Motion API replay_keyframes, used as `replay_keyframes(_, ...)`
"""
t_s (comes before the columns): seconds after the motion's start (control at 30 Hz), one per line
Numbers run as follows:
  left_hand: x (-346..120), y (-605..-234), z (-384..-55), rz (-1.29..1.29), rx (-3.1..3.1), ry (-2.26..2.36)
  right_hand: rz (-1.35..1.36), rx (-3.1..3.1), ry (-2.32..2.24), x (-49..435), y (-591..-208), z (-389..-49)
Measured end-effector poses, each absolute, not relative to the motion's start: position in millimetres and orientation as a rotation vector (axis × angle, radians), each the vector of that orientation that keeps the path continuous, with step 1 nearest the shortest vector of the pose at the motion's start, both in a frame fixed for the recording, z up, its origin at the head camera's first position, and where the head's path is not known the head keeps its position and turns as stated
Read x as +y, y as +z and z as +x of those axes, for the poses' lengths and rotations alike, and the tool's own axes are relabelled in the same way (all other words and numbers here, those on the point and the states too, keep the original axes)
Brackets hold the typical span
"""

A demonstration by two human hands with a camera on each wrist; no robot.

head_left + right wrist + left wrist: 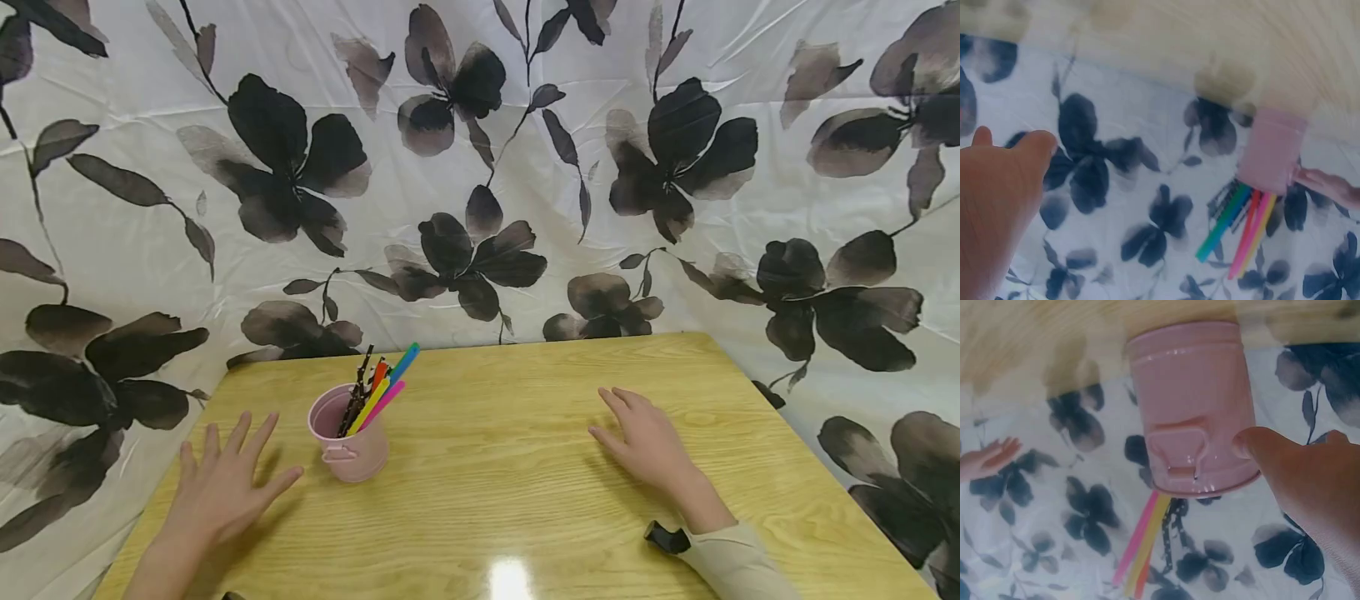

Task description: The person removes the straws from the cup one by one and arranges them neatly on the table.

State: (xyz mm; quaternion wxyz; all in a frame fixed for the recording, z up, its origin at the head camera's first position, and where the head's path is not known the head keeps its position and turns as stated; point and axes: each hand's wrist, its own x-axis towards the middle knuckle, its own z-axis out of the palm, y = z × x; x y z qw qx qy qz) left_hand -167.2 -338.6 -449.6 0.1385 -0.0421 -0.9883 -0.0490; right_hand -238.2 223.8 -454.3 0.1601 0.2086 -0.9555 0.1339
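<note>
A pink metal pail (360, 460) with a small side handle stands upright on the left part of the table. Several sticks or pens (371, 407) lean in it: yellow, pink, blue, orange and dark speckled ones. My left hand (223, 492) is just left of the pail, fingers spread and straight, thumb toward it. In the head view a small gap shows between thumb and pail, though the left wrist view has the thumb (1269, 450) overlapping the pail's outline. Far to the right, my right hand (651, 442) is over the table with extended fingers, holding nothing.
The wood-grain table (487, 467) reaches back to a white cloth (570, 225) printed with dark flowers, which hangs behind and at both sides. A black band piece (666, 538) sits at the right wrist by a light sleeve (731, 558).
</note>
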Motion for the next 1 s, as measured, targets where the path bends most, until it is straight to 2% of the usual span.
replay_keyframes(0.63,-309,-421,-175,-0.283,-2.812,-0.342,0.760,-2.468,0.616,128,-411,-239)
replay_keyframes(1.0,-292,-419,-184,-0.304,-2.873,-0.767,0.899,-2.352,0.925,85,-396,-239)
